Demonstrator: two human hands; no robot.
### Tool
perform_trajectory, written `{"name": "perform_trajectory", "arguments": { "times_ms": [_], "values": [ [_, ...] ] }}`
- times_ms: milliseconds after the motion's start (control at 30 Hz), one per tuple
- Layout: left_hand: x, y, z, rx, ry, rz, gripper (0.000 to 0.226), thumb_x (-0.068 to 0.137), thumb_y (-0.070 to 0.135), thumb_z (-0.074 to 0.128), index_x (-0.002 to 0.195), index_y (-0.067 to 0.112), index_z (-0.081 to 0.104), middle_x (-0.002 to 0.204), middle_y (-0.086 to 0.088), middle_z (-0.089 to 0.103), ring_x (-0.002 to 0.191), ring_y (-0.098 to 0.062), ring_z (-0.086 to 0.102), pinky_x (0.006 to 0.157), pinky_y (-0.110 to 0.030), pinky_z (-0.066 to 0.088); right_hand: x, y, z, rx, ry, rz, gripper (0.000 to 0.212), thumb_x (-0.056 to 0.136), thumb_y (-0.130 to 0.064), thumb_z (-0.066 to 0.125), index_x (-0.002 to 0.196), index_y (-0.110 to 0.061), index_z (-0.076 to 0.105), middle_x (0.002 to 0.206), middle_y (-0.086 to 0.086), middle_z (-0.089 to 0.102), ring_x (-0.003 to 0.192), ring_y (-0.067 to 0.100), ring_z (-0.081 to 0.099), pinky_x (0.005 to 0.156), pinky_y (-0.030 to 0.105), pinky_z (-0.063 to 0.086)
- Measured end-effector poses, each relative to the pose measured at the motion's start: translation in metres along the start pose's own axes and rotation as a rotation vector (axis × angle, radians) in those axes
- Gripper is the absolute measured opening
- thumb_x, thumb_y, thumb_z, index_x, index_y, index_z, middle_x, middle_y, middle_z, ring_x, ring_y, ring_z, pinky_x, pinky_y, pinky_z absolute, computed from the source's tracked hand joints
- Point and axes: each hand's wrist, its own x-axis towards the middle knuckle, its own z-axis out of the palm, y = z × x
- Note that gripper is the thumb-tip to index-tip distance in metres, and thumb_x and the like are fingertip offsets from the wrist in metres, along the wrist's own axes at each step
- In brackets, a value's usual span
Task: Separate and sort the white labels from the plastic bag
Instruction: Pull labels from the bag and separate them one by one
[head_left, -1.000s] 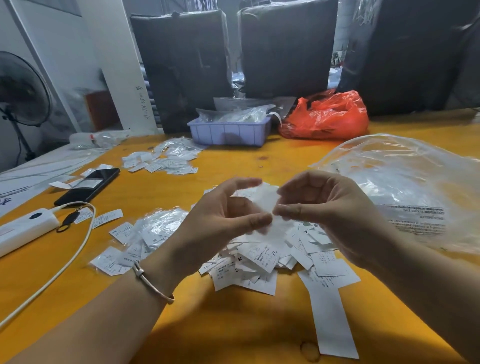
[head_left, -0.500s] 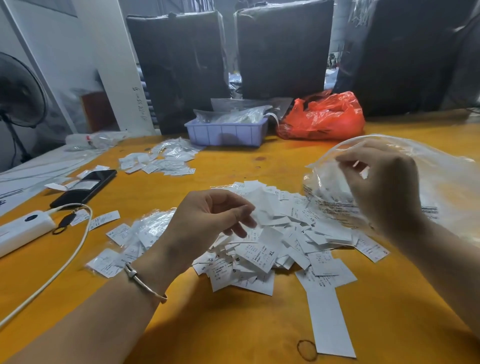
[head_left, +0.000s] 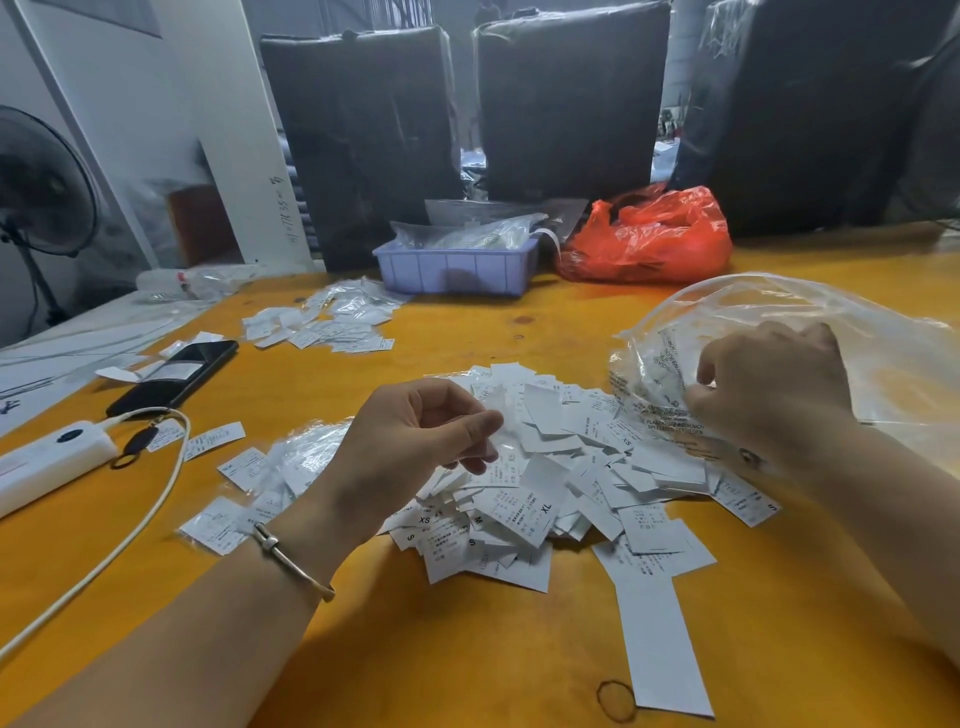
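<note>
Hands at the label pile, reaching for the next batch

Nearest, a long blank white strip (head_left: 662, 644) lies on the yellow table (head_left: 467, 670). Just beyond it the white labels (head_left: 540, 467) are heaped mid-table, some reading XL, XS, S and M. The left hand (head_left: 410, 441) hovers over the pile, fingers loosely curled, thumb near forefinger; whether it pinches a label I cannot tell. To the right, the right hand (head_left: 769, 384) has its fingers bent into the crumpled mouth of the clear plastic bag (head_left: 779, 332), apparently gripping the film; its printed warning text is too small to read. The step probably goes best drawing out a few labels at a time, steadying the bag so none scatter. Farther back sit a lavender tray (head_left: 457, 270) and a red bag (head_left: 649, 239).
</note>
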Motion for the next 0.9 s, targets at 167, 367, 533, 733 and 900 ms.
{"name": "perform_trajectory", "arguments": {
  "times_ms": [167,367,533,733,900],
  "values": [
    [-0.001,0.001,0.002,0.024,-0.084,0.021,0.008,0.085,0.012,0.071,0.091,0.007,0.075,0.077,-0.010,0.076,0.067,-0.017,0.071,0.060,-0.020,0.052,-0.011,-0.010,-0.009,0.376,0.394,-0.150,0.022,0.080,-0.028,0.063,0.084,-0.009,0.073,0.087,0.009,0.071,0.083,0.027,0.060,0.081,0.041,0.041],
    [-0.005,0.004,0.010,0.014,-0.229,0.032,0.021,0.078,0.004,0.077,0.098,0.007,0.073,0.085,-0.016,0.075,0.076,-0.022,0.070,0.075,-0.025,0.058,-0.045,-0.054,-0.030,1.142,-0.259,-0.467,0.039,0.075,-0.053,0.069,0.099,-0.022,0.070,0.087,-0.009,0.072,0.079,0.002,0.066,0.067,0.017,0.052],
    [-0.004,0.006,0.010,0.004,-0.147,0.045,0.030,0.073,0.011,0.079,0.101,0.007,0.069,0.078,-0.011,0.074,0.070,-0.016,0.068,0.068,-0.020,0.055,-0.044,-0.053,-0.022,1.353,-0.352,-0.412,0.007,0.079,-0.015,0.075,0.079,-0.008,0.072,0.070,0.005,0.072,0.064,0.015,0.065,0.060,0.021,0.052],
    [-0.001,0.006,0.004,-0.130,-0.080,-0.004,0.055,0.066,0.035,0.079,0.117,0.024,0.064,0.089,-0.005,0.075,0.084,-0.015,0.071,0.069,-0.019,0.055,-0.046,-0.060,-0.017,1.685,-0.547,-0.231,0.024,0.071,-0.022,0.074,0.083,-0.002,0.068,0.078,0.015,0.073,0.060,0.018,0.059,0.064,0.031,0.045],
    [-0.001,0.004,0.005,-0.161,-0.042,0.032,0.024,0.069,0.036,0.075,0.084,0.017,0.078,0.079,-0.003,0.074,0.077,-0.012,0.067,0.066,-0.020,0.051,-0.052,-0.062,-0.019,1.412,-0.370,-0.386,0.020,0.074,-0.023,0.079,0.085,-0.009,0.070,0.080,0.002,0.074,0.066,0.017,0.065,0.062,0.028,0.052]
  ]
}}
